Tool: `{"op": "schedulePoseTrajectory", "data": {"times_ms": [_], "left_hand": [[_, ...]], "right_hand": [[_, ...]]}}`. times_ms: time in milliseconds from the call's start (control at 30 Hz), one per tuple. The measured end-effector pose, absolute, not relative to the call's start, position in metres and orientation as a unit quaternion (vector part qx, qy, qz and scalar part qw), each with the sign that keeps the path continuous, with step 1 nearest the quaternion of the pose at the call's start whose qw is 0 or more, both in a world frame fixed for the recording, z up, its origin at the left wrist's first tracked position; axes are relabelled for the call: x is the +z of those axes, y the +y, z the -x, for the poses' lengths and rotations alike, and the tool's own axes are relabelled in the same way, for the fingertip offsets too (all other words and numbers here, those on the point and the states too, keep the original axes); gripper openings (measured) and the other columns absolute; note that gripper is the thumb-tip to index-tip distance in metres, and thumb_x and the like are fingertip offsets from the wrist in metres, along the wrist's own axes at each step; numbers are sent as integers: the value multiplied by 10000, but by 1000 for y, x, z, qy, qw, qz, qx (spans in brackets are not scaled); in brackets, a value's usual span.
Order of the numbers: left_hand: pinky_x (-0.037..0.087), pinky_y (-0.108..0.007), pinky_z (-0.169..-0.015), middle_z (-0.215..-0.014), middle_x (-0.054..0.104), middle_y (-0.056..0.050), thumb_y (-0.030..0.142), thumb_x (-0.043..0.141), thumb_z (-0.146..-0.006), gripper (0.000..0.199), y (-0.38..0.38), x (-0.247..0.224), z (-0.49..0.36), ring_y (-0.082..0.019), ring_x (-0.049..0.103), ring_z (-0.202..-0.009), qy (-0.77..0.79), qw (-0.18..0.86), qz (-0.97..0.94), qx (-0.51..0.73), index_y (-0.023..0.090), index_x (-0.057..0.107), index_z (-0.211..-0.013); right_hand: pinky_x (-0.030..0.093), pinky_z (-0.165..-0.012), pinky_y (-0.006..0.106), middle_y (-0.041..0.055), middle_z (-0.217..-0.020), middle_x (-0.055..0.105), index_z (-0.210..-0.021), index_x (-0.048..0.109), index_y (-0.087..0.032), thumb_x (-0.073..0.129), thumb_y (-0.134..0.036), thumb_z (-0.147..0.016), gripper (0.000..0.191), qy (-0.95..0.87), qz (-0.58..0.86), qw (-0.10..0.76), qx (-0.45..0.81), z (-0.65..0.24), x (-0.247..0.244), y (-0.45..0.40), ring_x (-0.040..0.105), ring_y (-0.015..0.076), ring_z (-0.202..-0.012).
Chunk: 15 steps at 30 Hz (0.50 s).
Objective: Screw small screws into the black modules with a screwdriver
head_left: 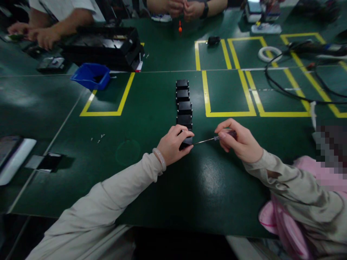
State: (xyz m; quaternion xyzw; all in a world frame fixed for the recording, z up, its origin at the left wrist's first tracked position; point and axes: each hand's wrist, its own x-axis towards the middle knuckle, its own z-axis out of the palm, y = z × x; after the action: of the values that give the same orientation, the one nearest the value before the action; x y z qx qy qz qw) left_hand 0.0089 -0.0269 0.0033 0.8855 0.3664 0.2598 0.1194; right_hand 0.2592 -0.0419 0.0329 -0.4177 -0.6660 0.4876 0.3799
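My left hand [175,144] grips a small black box [186,141] at the near end of a row, thumb on its near side and fingers over its top. Beyond it, several similar black boxes [184,107] stand in a straight line, with small bright screws or pins at their sides. A screwdriver [226,136] is held in my right hand [237,139], fingers closed round its dark handle. Its thin shaft points left, and the tip reaches the right side of the gripped box. Whether the tip sits on a screw is too small to tell.
Several loose screws [101,136] lie to the left on the green table [151,202]. Farther off are a blue bin [90,76], a black crate [108,47], yellow tape outlines [230,114], a white tape roll [270,53] and a black cable [282,88]. Co-workers' hands [187,9] are across the table.
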Motion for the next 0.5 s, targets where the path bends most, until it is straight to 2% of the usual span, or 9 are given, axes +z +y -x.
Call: {"op": "schedulePoseTrajectory", "data": {"times_ms": [100,300,500], "left_hand": [[498,-390,-905,-1114,573,-100,226,640,-857,272,-27,3,-9,-235,553,-1027,366,118,-885,261,160,578,-1113],[496,-394,-910,-1120,571,-98,233,639,-860,274,-27,3,-8,-235,551,-1034,368,123,-885,257,165,577,-1119],[499,-387,-904,-1119,570,-98,227,642,-858,272,-27,3,-9,-233,551,-1033,368,122,-885,259,163,578,-1114]], "right_hand": [[381,-431,208,-78,-574,485,-990,502,-193,533,-332,-964,145,-662,409,390,492,-259,32,-41,490,69,-443],[333,-397,212,-90,-515,446,-950,526,-186,512,-357,-975,173,-661,415,375,500,-260,31,-42,450,65,-398],[389,-440,213,-75,-571,487,-986,522,-191,522,-334,-972,143,-655,400,389,510,-259,31,-42,493,71,-459]]}}
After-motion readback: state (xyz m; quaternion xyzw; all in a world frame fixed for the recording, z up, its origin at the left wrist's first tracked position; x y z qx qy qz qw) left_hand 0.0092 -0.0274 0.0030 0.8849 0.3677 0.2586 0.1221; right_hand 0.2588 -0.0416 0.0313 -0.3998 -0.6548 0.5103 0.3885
